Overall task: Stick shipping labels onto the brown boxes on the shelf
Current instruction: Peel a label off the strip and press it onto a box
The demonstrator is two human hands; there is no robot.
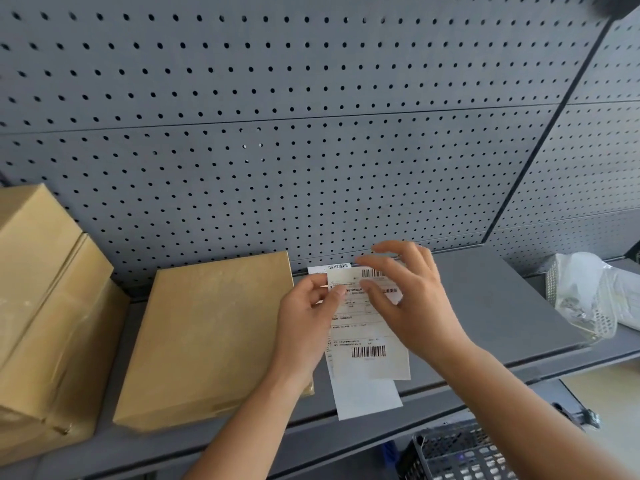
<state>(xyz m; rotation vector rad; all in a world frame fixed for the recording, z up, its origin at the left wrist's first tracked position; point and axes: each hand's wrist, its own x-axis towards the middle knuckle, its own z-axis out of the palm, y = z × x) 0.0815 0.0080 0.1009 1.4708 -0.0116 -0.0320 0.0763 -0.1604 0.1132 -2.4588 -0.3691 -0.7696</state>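
Note:
A white shipping label [367, 337] with barcodes is held above the grey shelf [485, 299]. My left hand [308, 317] pinches its upper left corner. My right hand [408, 296] hovers over its top, fingers spread, thumb touching the label's upper part; whether it grips is unclear. Under the label, more white sheets [367, 396] lie on the shelf. A flat brown box [211, 337] lies just left of my hands, its top bare. At the far left stand stacked brown boxes [45, 306].
A grey pegboard [277, 133] forms the back wall. A clear plastic bag [588, 292] with small items sits at the right of the shelf. A black mesh basket [457, 452] is below the shelf's front edge.

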